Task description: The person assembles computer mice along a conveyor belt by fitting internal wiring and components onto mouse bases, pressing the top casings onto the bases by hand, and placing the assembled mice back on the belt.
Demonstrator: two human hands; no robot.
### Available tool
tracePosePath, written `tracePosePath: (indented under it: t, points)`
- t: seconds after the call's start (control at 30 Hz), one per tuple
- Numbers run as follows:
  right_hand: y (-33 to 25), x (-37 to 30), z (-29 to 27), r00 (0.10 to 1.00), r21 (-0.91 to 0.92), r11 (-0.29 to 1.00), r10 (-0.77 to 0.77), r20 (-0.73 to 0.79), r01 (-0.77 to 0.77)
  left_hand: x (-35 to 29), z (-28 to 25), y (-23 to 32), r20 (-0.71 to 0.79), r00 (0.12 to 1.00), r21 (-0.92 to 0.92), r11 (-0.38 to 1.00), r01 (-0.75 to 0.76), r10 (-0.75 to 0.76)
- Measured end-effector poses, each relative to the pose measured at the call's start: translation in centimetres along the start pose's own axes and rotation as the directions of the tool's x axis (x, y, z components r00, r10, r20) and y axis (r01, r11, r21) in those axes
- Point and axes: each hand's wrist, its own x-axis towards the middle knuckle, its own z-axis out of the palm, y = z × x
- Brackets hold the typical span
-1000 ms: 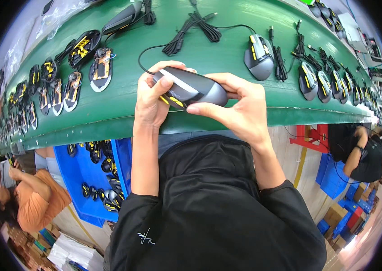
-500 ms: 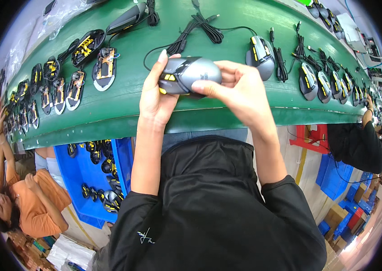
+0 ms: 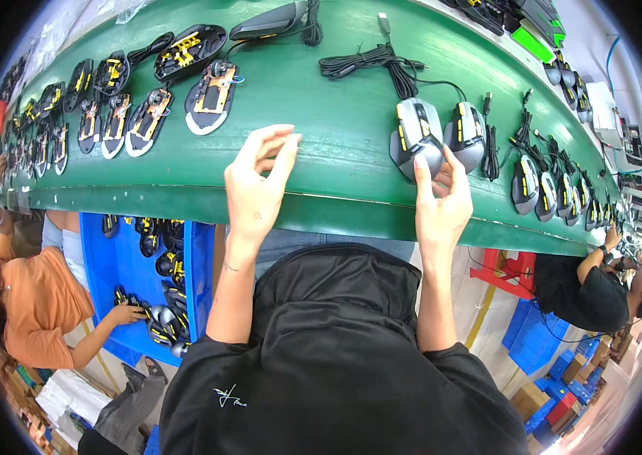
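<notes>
My left hand (image 3: 260, 182) hovers over the near part of the green bench (image 3: 321, 163), holding nothing, its thumb apart from its loosely curled fingers. A grey and black computer mouse (image 3: 416, 130) with yellow side buttons rests on the bench to the right. My right hand (image 3: 443, 203) pinches its near end between thumb and fingertips. Right beside it lies a second grey mouse (image 3: 467, 136), partly behind my fingers. A bundled black cable (image 3: 366, 62) with its plug lies beyond the two mice.
Several opened mouse halves with bare circuit boards (image 3: 213, 95) line the bench on the left. More finished mice (image 3: 526, 186) stand in a row at right. A blue bin (image 3: 198, 280) of mouse parts is below the bench; a co-worker's hand (image 3: 127, 313) reaches into it.
The mouse I held in both hands is now down on the bench beside the other one. My left hand has let go. The co-worker at left has reached into the bin.
</notes>
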Motion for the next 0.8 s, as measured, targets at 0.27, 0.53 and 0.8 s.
tracePosePath:
  t: [0.27, 0.53, 0.8]
  points:
    - [-0.3, 2.1, 1.9, 0.811, -0.415, 0.727, -0.583, 0.047, 0.547, 0.9, -4.6, -0.1, -0.206, 0.913, 0.531, 0.824, -0.197, 0.351]
    - [-4.1, 4.3, 3.6, 0.747, -0.425, 0.672, -0.665, 0.012, 0.606, 6.2, -7.1, -1.1, -0.048, 0.833, 0.860, 0.447, -0.247, 0.552]
    - [-7.7, 0.6, 10.5, 0.694, 0.106, 0.736, -0.670, 0.265, 0.669, 3.5, -6.7, 0.5, -0.041, 0.912, 0.733, 0.633, -0.250, 0.409]
